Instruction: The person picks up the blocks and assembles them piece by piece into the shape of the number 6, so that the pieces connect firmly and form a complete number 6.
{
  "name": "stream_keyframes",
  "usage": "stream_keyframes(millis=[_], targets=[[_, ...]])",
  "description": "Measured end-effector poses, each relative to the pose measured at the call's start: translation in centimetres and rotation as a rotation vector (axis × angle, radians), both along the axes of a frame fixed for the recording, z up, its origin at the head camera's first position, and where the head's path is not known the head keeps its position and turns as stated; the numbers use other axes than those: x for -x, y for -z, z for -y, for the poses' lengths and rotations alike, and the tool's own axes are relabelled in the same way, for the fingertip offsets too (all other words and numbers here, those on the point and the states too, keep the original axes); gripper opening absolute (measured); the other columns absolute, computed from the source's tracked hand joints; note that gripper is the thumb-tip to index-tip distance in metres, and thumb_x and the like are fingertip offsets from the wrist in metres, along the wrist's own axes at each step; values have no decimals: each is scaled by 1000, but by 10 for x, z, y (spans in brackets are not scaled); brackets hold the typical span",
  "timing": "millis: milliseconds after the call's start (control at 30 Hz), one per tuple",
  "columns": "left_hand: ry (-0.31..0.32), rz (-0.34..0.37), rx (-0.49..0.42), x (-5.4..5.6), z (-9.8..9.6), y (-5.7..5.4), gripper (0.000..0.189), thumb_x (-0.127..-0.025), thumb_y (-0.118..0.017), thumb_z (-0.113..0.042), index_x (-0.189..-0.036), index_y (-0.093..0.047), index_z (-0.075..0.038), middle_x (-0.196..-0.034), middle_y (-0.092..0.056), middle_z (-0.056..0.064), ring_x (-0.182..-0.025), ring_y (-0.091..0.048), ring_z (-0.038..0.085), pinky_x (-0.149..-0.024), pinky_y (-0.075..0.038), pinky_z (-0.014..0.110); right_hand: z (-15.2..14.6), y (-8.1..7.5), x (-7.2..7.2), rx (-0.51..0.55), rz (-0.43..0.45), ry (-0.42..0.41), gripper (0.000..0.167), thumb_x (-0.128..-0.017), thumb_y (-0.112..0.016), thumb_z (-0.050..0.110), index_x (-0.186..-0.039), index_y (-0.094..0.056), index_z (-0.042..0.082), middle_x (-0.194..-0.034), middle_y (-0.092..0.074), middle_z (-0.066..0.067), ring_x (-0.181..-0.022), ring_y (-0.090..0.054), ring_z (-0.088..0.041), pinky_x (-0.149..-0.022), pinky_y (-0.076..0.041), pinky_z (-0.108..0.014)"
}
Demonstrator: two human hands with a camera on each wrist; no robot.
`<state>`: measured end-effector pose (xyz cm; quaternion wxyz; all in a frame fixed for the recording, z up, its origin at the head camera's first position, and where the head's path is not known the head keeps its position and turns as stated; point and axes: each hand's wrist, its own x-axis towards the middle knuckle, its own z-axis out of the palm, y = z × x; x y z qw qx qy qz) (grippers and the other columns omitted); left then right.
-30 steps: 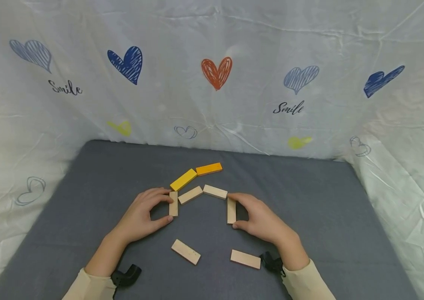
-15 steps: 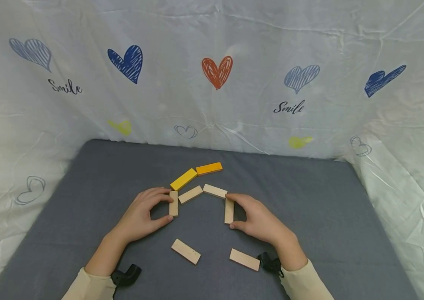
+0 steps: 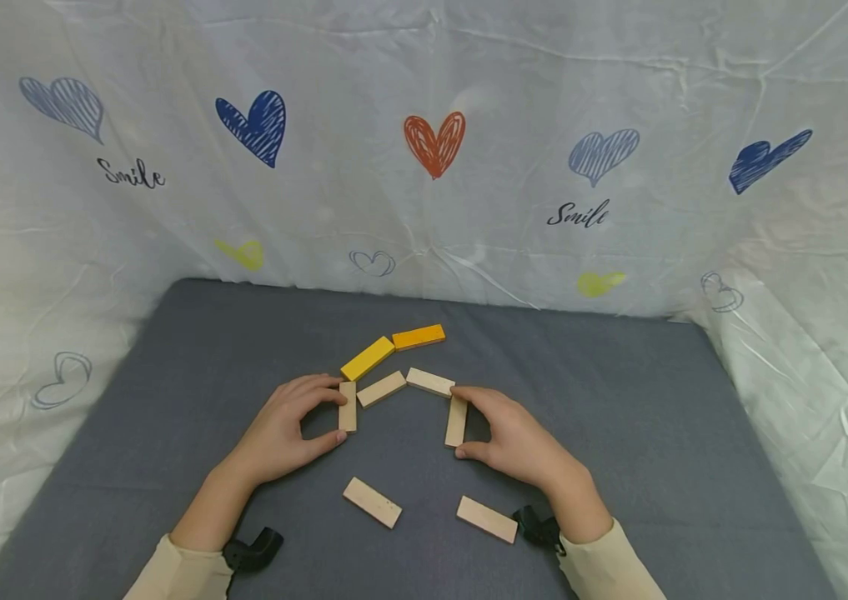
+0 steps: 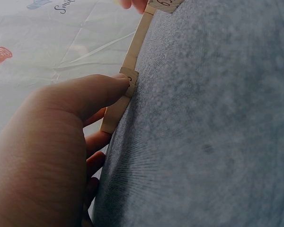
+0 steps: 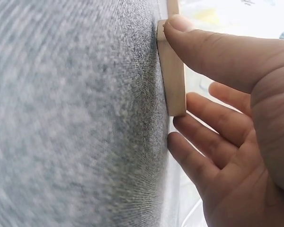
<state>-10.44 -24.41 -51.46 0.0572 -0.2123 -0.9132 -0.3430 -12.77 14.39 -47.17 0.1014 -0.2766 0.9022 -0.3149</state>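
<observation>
Four-sided plain wooden blocks lie flat in an arch on the grey cloth. My left hand (image 3: 284, 435) pinches the left upright block (image 3: 348, 407) between thumb and fingers at its two ends. On the opposite side, my right hand (image 3: 519, 439) holds the right block (image 3: 456, 422) the same way, its far end beside the slanted plain block (image 3: 431, 382). Another plain block (image 3: 382, 389) slants between them on the left. In the left wrist view the thumb (image 4: 102, 90) presses a block's end; in the right wrist view the thumb (image 5: 213, 49) does likewise.
Behind the arch lie a yellow block (image 3: 368, 359) and an orange block (image 3: 419, 337), end to end. Two plain blocks (image 3: 372, 502) lie nearer the person, one close to the right wrist's black camera mount (image 3: 538, 527). A white printed curtain (image 3: 469, 75) surrounds the cloth-covered table (image 3: 619, 400).
My right hand has shifted slightly left with its block, whose near end now tilts inward. The loose block by the right wrist has slid slightly left. My left hand stays put.
</observation>
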Motion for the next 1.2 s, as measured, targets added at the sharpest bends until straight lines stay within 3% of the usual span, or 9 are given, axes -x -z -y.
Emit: stream_keyframes(millis=[433,667,967,1200], targets=[[-6,3,9,-1,0,-1,46,-90,-93,-31,-131,-74,-28,-155,-61,3,-152,-46,36,-123,-30,69,-3,-6,2,22,24,-19,87,-87,-97,27,-161,-53,13,-160,-55,-3,-149,-52,-28,-121,-45,-53],[-7,2,9,-1,0,0,46,-90,-93,-32,-132,-73,-28,-156,-61,3,-152,-46,36,-123,-30,69,-14,-7,0,25,42,-3,88,-91,-93,36,-163,-50,13,-163,-53,-4,-152,-49,-30,-122,-43,-56],[2,-15,12,2,-1,3,44,-91,-92,-33,-131,-73,-29,-154,-62,2,-151,-47,36,-122,-32,69,-32,-7,-18,2,116,52,91,-91,-91,45,-165,-47,14,-164,-52,-3,-153,-48,-30,-123,-42,-58],[-3,8,17,1,-1,-1,46,-90,-92,-33,-131,-73,-29,-155,-61,2,-152,-46,36,-123,-30,69,-42,-10,-38,23,154,37,90,-92,-89,50,-164,-49,15,-162,-54,2,-151,-50,-27,-121,-43,-59]])
